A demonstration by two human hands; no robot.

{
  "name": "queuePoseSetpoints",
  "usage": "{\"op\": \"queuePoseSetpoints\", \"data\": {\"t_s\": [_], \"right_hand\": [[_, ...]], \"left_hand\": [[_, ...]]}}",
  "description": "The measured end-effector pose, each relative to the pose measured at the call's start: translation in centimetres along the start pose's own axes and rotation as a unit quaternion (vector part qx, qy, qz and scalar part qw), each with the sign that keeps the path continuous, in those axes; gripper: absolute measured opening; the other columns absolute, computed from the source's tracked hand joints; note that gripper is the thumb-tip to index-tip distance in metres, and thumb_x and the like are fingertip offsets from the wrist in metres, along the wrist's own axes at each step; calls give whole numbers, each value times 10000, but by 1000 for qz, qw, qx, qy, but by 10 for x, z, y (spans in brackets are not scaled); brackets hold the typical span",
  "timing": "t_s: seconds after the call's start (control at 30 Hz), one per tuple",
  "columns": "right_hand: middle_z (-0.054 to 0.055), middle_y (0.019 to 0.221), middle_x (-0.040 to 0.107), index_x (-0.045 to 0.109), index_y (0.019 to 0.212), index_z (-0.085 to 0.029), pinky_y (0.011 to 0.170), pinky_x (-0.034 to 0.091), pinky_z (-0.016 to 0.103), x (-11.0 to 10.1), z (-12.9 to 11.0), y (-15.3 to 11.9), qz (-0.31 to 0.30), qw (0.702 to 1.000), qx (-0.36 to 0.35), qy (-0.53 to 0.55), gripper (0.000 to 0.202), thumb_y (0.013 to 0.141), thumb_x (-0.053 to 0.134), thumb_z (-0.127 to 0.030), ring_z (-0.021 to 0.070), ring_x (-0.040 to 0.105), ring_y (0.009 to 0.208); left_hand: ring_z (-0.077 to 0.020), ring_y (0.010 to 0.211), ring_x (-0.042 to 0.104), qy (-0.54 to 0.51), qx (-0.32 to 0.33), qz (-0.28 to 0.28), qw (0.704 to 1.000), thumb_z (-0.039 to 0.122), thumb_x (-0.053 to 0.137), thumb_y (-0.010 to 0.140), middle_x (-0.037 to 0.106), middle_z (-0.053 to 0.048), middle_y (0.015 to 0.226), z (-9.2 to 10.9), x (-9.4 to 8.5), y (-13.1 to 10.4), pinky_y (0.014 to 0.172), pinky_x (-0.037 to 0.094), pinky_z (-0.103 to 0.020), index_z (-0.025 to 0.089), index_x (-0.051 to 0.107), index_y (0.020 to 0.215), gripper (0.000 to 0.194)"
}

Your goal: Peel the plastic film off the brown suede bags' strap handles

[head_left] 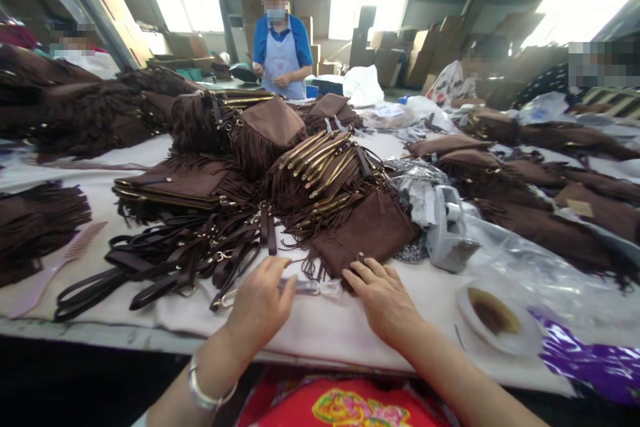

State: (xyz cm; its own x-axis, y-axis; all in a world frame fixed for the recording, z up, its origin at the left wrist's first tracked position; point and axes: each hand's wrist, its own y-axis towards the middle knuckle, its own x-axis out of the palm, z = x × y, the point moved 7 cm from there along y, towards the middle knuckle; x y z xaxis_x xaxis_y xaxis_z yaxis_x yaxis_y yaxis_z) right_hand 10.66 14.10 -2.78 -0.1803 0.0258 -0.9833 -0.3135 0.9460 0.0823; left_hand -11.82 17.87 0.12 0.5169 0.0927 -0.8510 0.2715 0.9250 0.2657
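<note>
My left hand (263, 300) is low over the white-covered table, thumb and forefinger apart. Beside its thumb lies a narrow clear-plastic-wrapped piece (306, 286), partly hidden by the hand. Fingers spread, my right hand (384, 297) rests on the near edge of a flat brown fringed bag (367, 230). Right behind that bag, several brown bags with gold zippers (320, 163) are stacked in a row. Dark brown straps with gold clips (200, 257) lie tangled to the left of my left hand.
A pink comb (60, 270) lies at left. To the right stand a white tape dispenser (450, 230), a tape roll (495, 320) and purple wrapping (590, 360). More brown bags (505, 177) cover the right side. A masked co-worker (283, 47) stands across the table.
</note>
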Motion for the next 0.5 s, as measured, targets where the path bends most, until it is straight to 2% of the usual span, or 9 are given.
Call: {"op": "queuePoseSetpoints", "data": {"t_s": [0.07, 0.13, 0.2, 0.3, 0.4, 0.5], "right_hand": [[89, 1178, 667, 653, 1157, -231, 925, 334, 421, -1, 2, -7, 8, 998, 54, -32, 351, 873, 502, -92, 297, 515, 1144], [69, 942, 699, 697, 925, -230, 855, 337, 404, -2, 3, -17, 18, 995, 96, -32, 196, 879, 537, -126, 273, 565, 963], [39, 821, 677, 679, 798, -245, 807, 337, 383, 0, 4, -24, 33, 993, 111, -1, 157, 872, 575, -153, 256, 561, 873], [28, 841, 670, 666, 799, -246, 787, 358, 354, 13, 10, -30, 73, 987, 128, 62, 114, 845, 612, -157, 246, 556, 861], [37, 867, 669, 654, 805, -230, 780, 394, 340, 36, 23, -38, 114, 982, 131, 80, 133, 781, 624, -103, 249, 566, 857], [32, 834, 668, 638, 799, -224, 750, 430, 319, 54, 31, -49, 149, 976, 107, 114, 170, 715, 625, -77, 240, 591, 820]], "left_hand": [[-233, 993, 624, -75, -53, -47, 995, 343, 523, 879, 677, -125, 1060, -2, 32, 23, 888, 465, -323, 141, 629, 1085, 308], [-224, 923, 646, -109, -117, -75, 984, 354, 543, 857, 698, -122, 995, -9, 58, 48, 829, 475, -303, 129, 648, 1035, 305], [-235, 937, 645, -112, -135, -67, 982, 357, 564, 838, 694, -150, 1027, -10, 73, 73, 833, 465, -308, 105, 646, 1058, 344], [-286, 993, 632, -156, -161, -69, 972, 344, 617, 794, 679, -213, 1066, 0, 85, 98, 865, 452, -353, 54, 655, 1053, 391], [-287, 913, 657, -291, -185, -156, 926, 340, 616, 792, 714, -181, 950, 27, 96, 102, 800, 487, -359, 55, 692, 969, 344], [-241, 824, 660, -433, -109, -244, 861, 324, 609, 803, 728, -105, 874, 72, 90, 97, 732, 511, -324, 97, 713, 959, 294]]}}
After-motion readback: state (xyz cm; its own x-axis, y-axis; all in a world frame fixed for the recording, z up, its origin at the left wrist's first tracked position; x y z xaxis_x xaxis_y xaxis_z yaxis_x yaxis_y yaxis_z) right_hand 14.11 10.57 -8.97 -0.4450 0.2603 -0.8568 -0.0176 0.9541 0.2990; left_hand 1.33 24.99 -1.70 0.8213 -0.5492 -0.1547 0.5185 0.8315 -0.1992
